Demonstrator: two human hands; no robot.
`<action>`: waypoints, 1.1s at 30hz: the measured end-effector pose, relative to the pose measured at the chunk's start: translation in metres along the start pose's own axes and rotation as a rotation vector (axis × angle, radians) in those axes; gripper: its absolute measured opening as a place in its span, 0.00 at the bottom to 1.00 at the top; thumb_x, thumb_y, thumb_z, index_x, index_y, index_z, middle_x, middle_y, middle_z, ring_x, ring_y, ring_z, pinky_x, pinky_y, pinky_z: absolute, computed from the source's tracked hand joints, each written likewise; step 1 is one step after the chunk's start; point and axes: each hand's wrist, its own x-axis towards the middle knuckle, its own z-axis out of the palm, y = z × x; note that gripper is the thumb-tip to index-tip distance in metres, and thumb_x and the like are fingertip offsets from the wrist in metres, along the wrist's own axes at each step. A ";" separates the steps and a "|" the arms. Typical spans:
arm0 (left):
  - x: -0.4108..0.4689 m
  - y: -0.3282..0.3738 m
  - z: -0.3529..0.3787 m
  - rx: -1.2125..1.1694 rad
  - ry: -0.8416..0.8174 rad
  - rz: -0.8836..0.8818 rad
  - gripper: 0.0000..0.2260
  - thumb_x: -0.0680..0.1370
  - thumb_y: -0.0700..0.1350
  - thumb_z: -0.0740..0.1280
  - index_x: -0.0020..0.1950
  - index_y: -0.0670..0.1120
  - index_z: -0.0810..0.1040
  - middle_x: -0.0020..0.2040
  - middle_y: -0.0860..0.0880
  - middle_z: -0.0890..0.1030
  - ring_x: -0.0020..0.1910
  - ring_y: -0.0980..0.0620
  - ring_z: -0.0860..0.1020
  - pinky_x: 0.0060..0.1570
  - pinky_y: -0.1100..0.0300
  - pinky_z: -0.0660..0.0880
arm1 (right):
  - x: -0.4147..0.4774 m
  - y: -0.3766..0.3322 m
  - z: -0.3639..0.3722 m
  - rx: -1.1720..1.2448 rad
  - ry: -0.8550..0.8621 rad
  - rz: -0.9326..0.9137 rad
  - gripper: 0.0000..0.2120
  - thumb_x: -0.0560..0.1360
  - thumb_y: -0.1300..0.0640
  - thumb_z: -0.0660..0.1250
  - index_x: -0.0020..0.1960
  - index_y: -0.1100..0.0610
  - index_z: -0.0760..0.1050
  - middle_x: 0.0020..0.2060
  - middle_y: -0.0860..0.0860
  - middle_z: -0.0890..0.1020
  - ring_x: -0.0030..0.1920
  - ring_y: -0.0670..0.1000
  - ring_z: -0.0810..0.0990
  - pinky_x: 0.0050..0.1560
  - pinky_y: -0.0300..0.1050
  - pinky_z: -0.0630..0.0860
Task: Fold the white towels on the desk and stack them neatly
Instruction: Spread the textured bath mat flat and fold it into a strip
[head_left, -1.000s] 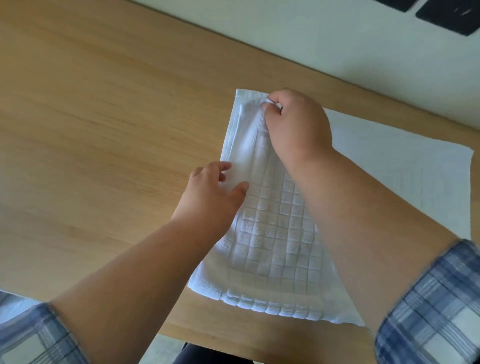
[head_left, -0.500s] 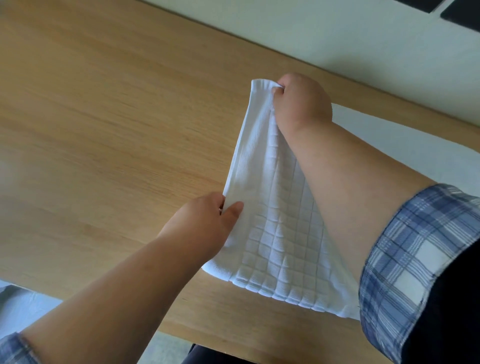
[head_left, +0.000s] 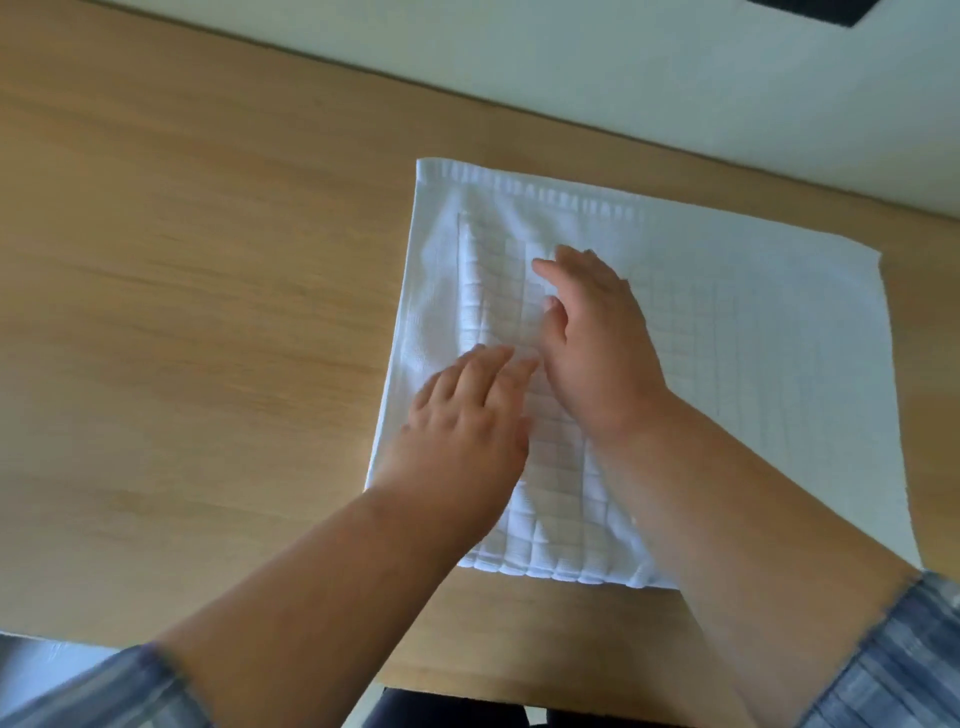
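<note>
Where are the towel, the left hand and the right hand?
towel (head_left: 753, 332), head view, bare waffle-patterned area right of the hands
left hand (head_left: 462, 421), head view, back of the hand
right hand (head_left: 597, 338), head view, back of the hand

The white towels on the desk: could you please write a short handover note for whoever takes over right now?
Left hand: open, flat on the folded towel, gripping nothing.
Right hand: open, fingers spread, palm down on the same towel.
Things: the folded towel lies on the left part of a second towel, which is spread flat on the desk.
Done: the top towel looks folded once, narrower than the towel beneath it.
Left: finish that fold, fold the spread towel underneath, then stack them neatly. No finished stack is in view.
</note>
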 end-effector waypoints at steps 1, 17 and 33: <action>0.002 0.002 0.008 -0.021 -0.067 -0.009 0.29 0.79 0.52 0.61 0.78 0.46 0.60 0.76 0.43 0.66 0.76 0.45 0.63 0.73 0.51 0.58 | -0.011 0.013 -0.002 -0.058 -0.059 0.031 0.20 0.82 0.56 0.58 0.73 0.52 0.69 0.75 0.53 0.67 0.78 0.55 0.59 0.76 0.62 0.55; 0.008 -0.002 0.037 0.242 -0.206 -0.231 0.30 0.81 0.57 0.45 0.78 0.48 0.36 0.78 0.45 0.33 0.77 0.46 0.32 0.75 0.48 0.33 | -0.025 0.050 -0.013 -0.275 -0.360 -0.024 0.31 0.82 0.38 0.50 0.81 0.46 0.46 0.81 0.49 0.42 0.79 0.50 0.36 0.78 0.59 0.38; 0.166 -0.014 0.019 0.312 -0.218 -0.148 0.31 0.83 0.60 0.47 0.81 0.48 0.43 0.81 0.43 0.41 0.79 0.44 0.39 0.77 0.43 0.41 | 0.010 0.180 -0.090 -0.312 -0.131 0.389 0.33 0.82 0.38 0.47 0.81 0.52 0.48 0.81 0.53 0.47 0.80 0.53 0.42 0.78 0.57 0.40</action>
